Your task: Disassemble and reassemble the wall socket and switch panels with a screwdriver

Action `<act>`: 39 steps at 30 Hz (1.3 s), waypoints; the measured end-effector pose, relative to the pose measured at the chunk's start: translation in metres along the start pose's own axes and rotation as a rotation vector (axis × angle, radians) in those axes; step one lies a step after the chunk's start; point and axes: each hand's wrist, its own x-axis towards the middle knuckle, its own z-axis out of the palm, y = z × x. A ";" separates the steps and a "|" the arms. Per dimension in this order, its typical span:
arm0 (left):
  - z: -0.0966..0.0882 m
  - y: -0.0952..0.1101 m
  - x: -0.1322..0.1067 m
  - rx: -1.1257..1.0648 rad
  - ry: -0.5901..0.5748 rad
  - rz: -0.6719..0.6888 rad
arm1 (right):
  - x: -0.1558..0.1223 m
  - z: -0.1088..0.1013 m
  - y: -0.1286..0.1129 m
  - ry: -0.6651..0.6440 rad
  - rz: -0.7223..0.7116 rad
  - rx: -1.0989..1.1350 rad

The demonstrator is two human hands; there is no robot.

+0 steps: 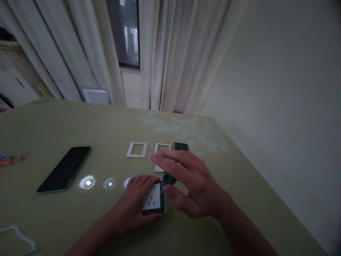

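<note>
My left hand lies over a white wall socket with a dark back, pressing it against the green table. My right hand grips a green-handled tool, likely a screwdriver, whose tip points down at the socket's right edge. Its index finger stretches out to the left above a white frame. A second white frame lies to the left, and a dark socket part lies to the right.
A black phone lies face up on the left. Coloured bits sit at the far left edge, and a white frame piece at the bottom left. Curtains and a wall stand behind the table's far edge.
</note>
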 end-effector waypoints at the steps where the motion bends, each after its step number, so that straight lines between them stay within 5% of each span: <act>1: 0.000 0.000 0.000 0.003 0.001 -0.001 | 0.000 -0.001 0.000 -0.030 0.004 0.041; 12: 0.000 0.002 0.002 -0.004 0.002 -0.007 | 0.000 0.001 -0.001 -0.068 0.061 0.004; 16: 0.001 0.000 0.001 0.013 -0.006 -0.012 | 0.000 0.003 0.000 -0.135 0.092 0.156; 20: 0.000 0.000 0.001 0.017 -0.011 -0.004 | -0.001 0.004 0.001 -0.015 0.064 0.017; 24: -0.001 0.002 0.001 0.021 -0.001 -0.009 | 0.001 0.001 0.001 -0.061 0.049 0.237; 28: -0.005 0.006 0.001 0.031 0.009 -0.013 | 0.001 -0.003 -0.003 0.006 0.031 0.086; 32: -0.006 0.007 0.002 0.016 -0.004 -0.004 | 0.002 -0.005 -0.006 -0.117 0.034 0.221; 36: -0.004 0.006 0.002 0.005 0.016 -0.003 | 0.002 -0.008 -0.006 -0.015 0.042 0.042; 39: -0.002 0.003 0.002 0.011 0.004 -0.006 | 0.002 -0.010 -0.006 -0.111 0.068 0.163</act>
